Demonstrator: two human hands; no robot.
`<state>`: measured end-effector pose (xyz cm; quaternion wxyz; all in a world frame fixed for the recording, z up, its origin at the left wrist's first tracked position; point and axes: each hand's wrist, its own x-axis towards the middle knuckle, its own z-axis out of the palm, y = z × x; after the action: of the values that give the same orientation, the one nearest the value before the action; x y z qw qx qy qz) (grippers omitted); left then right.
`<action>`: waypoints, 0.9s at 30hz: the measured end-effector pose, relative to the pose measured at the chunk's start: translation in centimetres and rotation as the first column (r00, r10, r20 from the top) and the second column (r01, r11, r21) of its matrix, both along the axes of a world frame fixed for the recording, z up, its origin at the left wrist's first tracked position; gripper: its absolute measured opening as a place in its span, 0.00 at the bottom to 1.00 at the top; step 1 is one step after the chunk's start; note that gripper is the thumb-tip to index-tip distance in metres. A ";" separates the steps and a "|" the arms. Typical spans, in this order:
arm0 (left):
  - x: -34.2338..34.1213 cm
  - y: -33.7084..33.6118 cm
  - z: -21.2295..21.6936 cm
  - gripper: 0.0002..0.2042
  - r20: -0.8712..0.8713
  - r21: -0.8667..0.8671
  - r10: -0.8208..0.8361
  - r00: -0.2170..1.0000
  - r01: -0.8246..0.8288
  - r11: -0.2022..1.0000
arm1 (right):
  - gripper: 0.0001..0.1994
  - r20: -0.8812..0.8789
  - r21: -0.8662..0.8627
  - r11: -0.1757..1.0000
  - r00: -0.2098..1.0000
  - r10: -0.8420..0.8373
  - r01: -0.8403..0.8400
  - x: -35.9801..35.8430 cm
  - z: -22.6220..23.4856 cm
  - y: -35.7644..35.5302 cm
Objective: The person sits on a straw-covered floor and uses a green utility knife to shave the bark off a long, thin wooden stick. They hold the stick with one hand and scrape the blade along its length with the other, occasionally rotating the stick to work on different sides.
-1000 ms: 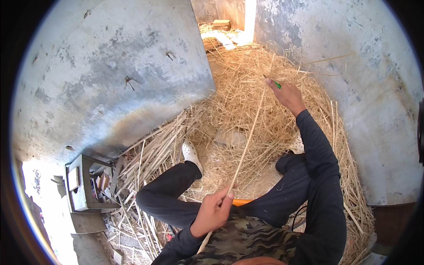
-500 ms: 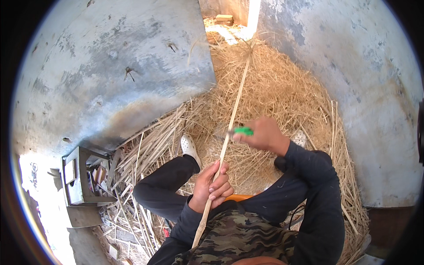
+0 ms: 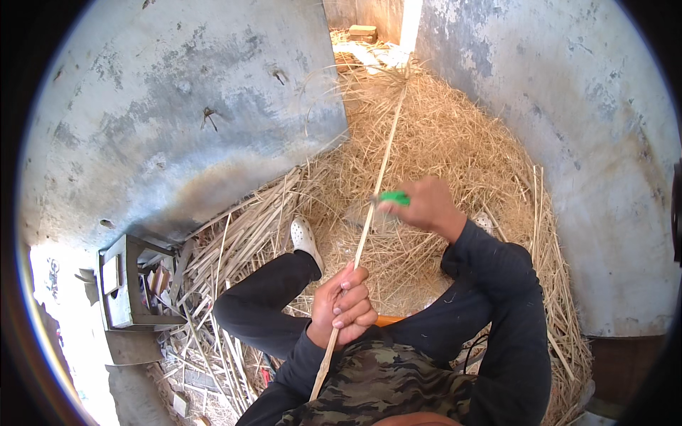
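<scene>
A long pale bamboo strip (image 3: pixel 387 153) runs from my lap up and away over the heap of shavings, its far end splayed into thin curls. My left hand (image 3: pixel 342 305) is wrapped round its lower part, thumb along the top. Farther up, my right hand (image 3: pixel 425 207) is closed on a green-handled knife (image 3: pixel 395 198). The knife's dark front part meets the strip; its blade is small and blurred. The strip's near end rests against the camouflage cloth (image 3: pixel 398 387) over my lap.
Straw-like shavings (image 3: pixel 455 135) cover the floor ahead. Split strips (image 3: pixel 249 213) lie piled at left, beside a small wooden box-like stand (image 3: pixel 128 284). Grey walls (image 3: pixel 213 85) rise on both sides. A brick (image 3: pixel 362 31) sits at the far opening. My white clog (image 3: pixel 305 241) is left of the strip.
My right hand and the knife have moved slightly up and away along the strip. The left hand keeps its hold, its fingers turned a little. The strip's far end has shifted slightly.
</scene>
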<state>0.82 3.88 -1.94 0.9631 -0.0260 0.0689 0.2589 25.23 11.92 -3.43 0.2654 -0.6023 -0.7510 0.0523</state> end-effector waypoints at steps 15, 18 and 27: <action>-1.2 -1.7 0.5 0.20 -0.060 0.011 -0.046 0.997 0.046 0.999 | 0.36 0.010 0.058 0.993 0.994 0.106 -0.106 0.0 -0.9 -0.8; -1.8 -2.8 1.1 0.20 -0.095 -0.004 -0.087 0.992 0.087 0.996 | 0.36 0.056 0.152 0.984 0.993 -0.102 0.092 3.6 -2.6 2.6; -1.5 -3.7 2.0 0.19 -0.548 0.235 -0.012 0.837 0.167 0.957 | 0.39 -0.125 -0.094 0.950 0.943 -0.309 0.299 10.5 -2.9 5.3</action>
<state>-0.66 0.20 0.10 0.9097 0.1846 0.3022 0.2170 35.74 17.25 -6.30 0.2991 -0.7153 -0.6265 0.0799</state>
